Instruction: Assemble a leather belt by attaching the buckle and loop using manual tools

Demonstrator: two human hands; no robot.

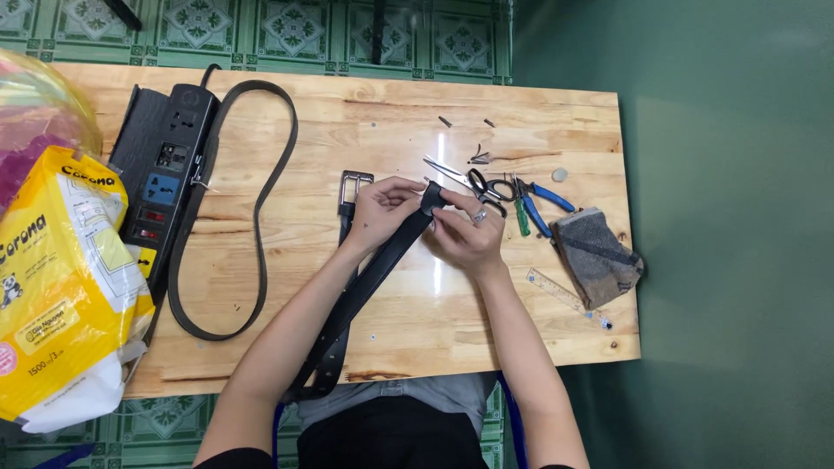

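Black belt runs diag. from table's near edge up to both hands at ctr of wooden table. Left hand pinches belt end from left; right hand pinches same end from right, fingers closed on it. Buckle just left of left hand. Scissors, blue pliers just beyond right hand.

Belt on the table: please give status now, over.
Both hands, left hand and right hand, pinch the black belt end. Buckle lies just beyond. Scissors and pliers lie close by the right hand.
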